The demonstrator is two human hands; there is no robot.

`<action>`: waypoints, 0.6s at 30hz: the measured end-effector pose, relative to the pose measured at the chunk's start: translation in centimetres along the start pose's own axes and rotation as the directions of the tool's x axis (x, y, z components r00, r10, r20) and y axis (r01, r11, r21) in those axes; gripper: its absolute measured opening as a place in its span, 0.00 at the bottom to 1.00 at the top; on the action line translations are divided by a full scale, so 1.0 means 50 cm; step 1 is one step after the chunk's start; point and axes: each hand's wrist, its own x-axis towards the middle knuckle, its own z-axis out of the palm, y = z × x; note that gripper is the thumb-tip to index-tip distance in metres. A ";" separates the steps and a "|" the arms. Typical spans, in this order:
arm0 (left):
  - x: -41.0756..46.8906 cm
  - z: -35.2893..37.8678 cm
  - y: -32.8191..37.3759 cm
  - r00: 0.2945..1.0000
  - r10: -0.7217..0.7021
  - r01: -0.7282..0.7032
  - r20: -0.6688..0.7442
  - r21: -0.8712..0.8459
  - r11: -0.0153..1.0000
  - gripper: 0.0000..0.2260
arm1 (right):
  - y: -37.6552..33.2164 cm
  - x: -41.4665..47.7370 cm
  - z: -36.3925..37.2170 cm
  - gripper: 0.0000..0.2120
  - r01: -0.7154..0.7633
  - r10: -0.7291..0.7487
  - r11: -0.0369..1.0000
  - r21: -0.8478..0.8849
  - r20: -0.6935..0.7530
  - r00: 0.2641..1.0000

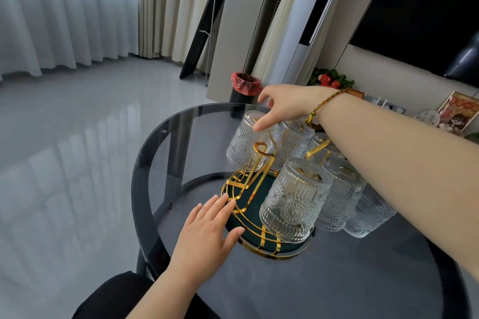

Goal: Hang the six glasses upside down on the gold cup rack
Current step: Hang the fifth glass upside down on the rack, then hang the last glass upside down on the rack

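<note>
The gold cup rack (255,237) with a dark green base stands on the round glass table (166,147). Several ribbed clear glasses hang upside down on its arms: a far-left glass (242,146), one beside it (291,141), a near glass (291,202), and more behind my right forearm (337,199). One gold arm (259,153) near the front left stands bare. My right hand (287,103) hovers over the far-left glass, its fingertips touching the glass's upturned bottom. My left hand (207,233) lies flat with fingers spread against the rack's base rim.
A black bin with a red liner (245,89) stands on the floor behind the table. A cabinet with frames and a red-and-green ornament (330,79) runs along the right. Pale tiled floor and curtains lie to the left. My dark-clad knee (114,295) is under the table's near edge.
</note>
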 end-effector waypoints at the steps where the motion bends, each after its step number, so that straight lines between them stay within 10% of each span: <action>1: -0.001 -0.001 0.002 1.000 0.000 0.000 -0.008 0.001 1.000 0.26 | 0.007 -0.014 -0.003 0.36 -0.002 0.002 1.000 0.016 -0.036 0.999; 8: -0.034 -0.036 0.037 0.999 0.051 -0.051 -0.001 0.016 0.999 0.51 | 0.081 -0.153 -0.014 0.34 -0.012 0.066 0.980 0.200 -0.269 0.961; 18: -0.122 -0.022 0.140 0.970 0.243 -0.242 0.023 0.224 0.944 0.12 | 0.258 -0.354 0.162 0.22 -0.026 0.399 0.802 0.597 -0.502 0.767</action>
